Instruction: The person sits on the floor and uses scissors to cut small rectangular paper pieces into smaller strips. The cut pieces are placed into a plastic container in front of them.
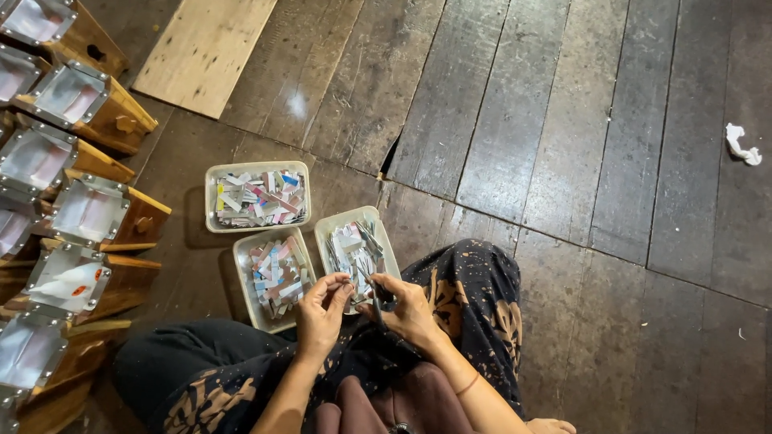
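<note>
— Down on the dark plank floor [563, 120], what are the two hands busy with?

— Both meet over the person's lap. The left hand [320, 312] has its fingers curled, pinching a small pale paper strip [344, 280] at the fingertips. The right hand [408, 309] is clenched around a thin dark tool [375, 304]; I cannot tell what kind of tool.

— Where is that strip?

— Held just above the near edge of the right-hand tray [384, 233], a pale plastic one full of greyish cut strips.

— Other trays?

— Two more. One just beside it on the left [244, 273] holds pink, white and blue strips; a third [211, 197], set crosswise beyond them, holds mixed coloured ones. All three sit close together, just before the knees.

— And further left?

— Wooden boxes with metal-framed tops [80, 213], stacked in a column along the picture's edge. A lighter board [205, 48] lies beyond, and a crumpled white scrap [741, 145] well apart, far right.
</note>
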